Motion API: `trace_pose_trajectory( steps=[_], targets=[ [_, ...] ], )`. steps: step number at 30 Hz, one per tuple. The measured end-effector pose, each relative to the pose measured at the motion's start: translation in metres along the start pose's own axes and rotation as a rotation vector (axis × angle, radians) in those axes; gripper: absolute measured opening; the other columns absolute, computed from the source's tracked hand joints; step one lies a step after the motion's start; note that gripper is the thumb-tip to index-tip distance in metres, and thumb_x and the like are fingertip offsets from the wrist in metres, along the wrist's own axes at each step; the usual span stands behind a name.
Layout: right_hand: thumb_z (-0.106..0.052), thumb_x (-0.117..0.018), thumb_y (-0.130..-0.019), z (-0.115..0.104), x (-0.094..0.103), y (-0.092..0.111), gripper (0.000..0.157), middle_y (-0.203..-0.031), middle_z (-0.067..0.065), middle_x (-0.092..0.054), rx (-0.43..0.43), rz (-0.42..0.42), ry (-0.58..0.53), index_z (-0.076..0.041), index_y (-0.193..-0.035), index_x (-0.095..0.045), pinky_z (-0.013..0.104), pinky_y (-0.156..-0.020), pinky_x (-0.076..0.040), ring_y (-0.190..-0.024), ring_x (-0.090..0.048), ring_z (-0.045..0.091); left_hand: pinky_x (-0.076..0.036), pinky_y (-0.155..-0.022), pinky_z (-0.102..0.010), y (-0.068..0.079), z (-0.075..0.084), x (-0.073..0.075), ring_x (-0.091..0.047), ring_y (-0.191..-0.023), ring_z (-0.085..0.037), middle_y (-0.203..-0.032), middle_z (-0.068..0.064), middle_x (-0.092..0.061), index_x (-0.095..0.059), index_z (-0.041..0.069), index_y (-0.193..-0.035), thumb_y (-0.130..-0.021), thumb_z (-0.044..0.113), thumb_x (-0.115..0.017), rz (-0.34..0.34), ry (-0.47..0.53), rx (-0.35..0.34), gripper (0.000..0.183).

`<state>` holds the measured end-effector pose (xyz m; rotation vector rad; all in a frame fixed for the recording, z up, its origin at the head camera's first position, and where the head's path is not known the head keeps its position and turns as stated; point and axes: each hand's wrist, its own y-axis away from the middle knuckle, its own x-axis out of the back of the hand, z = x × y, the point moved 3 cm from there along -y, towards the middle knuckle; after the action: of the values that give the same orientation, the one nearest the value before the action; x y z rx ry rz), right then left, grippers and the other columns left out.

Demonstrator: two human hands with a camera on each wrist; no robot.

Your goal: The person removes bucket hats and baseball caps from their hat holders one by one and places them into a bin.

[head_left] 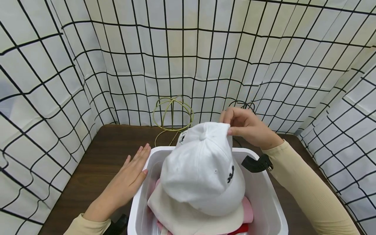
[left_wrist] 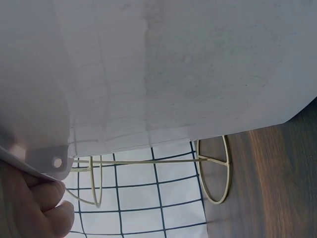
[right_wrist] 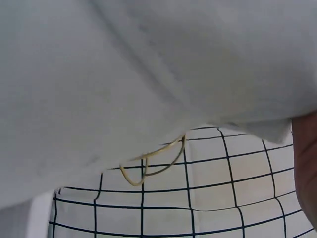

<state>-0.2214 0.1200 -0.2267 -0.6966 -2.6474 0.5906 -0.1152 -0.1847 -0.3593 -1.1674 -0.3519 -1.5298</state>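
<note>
A white cap (head_left: 202, 163) with small black embroidery stands over a white plastic tub (head_left: 273, 202). My right hand (head_left: 249, 125) pinches the cap's far right edge between thumb and fingers; the cap's white fabric (right_wrist: 148, 89) fills much of the right wrist view. Under it lies a cream hat (head_left: 188, 217), with pink cloth (head_left: 247, 210) and a red piece (head_left: 240, 229) showing below. My left hand (head_left: 127, 179) rests along the tub's left rim with its fingers extended. In the left wrist view, its fingertips (left_wrist: 49, 198) are right at the rim.
A gold wire stand (head_left: 172, 114) stands behind the tub on the dark wooden table (head_left: 88, 166). Black wire loops (head_left: 242, 105) sit at the back right, partly behind my right hand. Black grid panels (head_left: 182, 49) backed with white sheeting enclose the back and sides.
</note>
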Motion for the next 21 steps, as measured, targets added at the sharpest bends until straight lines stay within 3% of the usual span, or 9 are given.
trace_pose_trajectory(
  steps=[4, 9, 15, 21],
  targets=[
    [0.001, -0.059, -0.089, 0.007, -0.010, 0.006, 0.006, -0.088, 0.007, -0.056, -0.050, -0.140, -0.085, 0.000, -0.088, -0.053, 0.034, -0.072, -0.048, -0.084, -0.051, 0.022, -0.009, -0.111, -0.056, 0.001, 0.000, 0.000, -0.018, -0.141, -0.034, -0.155, -0.012, -0.019, -0.018, 0.007, -0.151, -0.099, 0.015, -0.044, 0.006, -0.005, -0.007, 0.059],
    [0.004, -0.059, -0.087, 0.029, -0.020, 0.006, 0.008, -0.087, 0.007, -0.052, -0.184, -0.242, -0.042, -0.003, -0.088, -0.054, 0.032, -0.072, -0.046, -0.082, -0.050, 0.022, -0.008, -0.111, -0.055, 0.001, -0.001, 0.001, -0.018, -0.141, -0.034, -0.155, -0.014, -0.021, -0.019, 0.006, -0.151, -0.098, 0.014, -0.045, 0.017, -0.002, -0.011, 0.060],
    [0.003, -0.061, -0.087, 0.066, -0.026, 0.006, 0.012, -0.087, 0.008, -0.051, -0.345, -0.261, 0.035, -0.008, -0.088, -0.057, 0.028, -0.071, -0.044, -0.078, -0.052, 0.018, -0.010, -0.110, -0.057, 0.000, -0.001, -0.001, -0.018, -0.141, -0.034, -0.155, -0.013, -0.021, -0.020, 0.005, -0.150, -0.098, 0.015, -0.044, 0.008, 0.010, -0.003, 0.058],
    [-0.006, -0.064, -0.088, 0.087, -0.032, 0.002, 0.009, -0.084, 0.007, -0.051, -0.404, -0.239, 0.151, -0.007, -0.086, -0.055, 0.026, -0.067, -0.041, -0.073, -0.050, 0.016, -0.010, -0.110, -0.056, 0.000, 0.000, -0.001, -0.018, -0.141, -0.034, -0.155, -0.011, -0.020, -0.018, 0.007, -0.151, -0.099, 0.015, -0.043, 0.009, 0.006, -0.009, 0.059]
  ],
)
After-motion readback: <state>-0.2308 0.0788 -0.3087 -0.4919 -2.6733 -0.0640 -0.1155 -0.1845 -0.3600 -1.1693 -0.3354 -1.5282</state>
